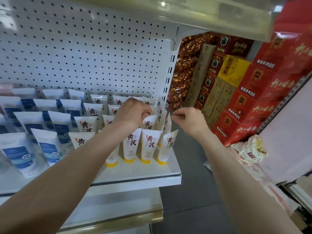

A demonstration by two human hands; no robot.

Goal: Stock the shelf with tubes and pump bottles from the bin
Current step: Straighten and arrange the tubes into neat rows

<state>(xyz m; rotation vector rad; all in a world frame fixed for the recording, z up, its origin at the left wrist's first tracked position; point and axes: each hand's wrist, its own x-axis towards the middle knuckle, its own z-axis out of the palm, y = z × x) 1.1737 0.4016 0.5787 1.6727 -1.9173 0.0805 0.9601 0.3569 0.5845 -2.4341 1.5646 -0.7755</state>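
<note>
Rows of white tubes with yellow caps (148,146) stand cap-down on the right end of a white shelf (135,181). My left hand (133,114) reaches over the middle rows, fingers curled down round the top of one tube (150,123) in the second row. My right hand (187,119) is at the shelf's right end, thumb and forefinger pinching the top edge of a tube (167,123) that leans against the others. No bin and no pump bottles are in view.
White tubes with blue labels (50,146) fill the shelf's left part. A pegboard (84,48) backs it, an upper shelf (202,14) overhangs and a lower shelf (118,208) juts out below. Red and yellow cartons (244,115) and cloth bags (248,152) stand right of the grey floor aisle (194,191).
</note>
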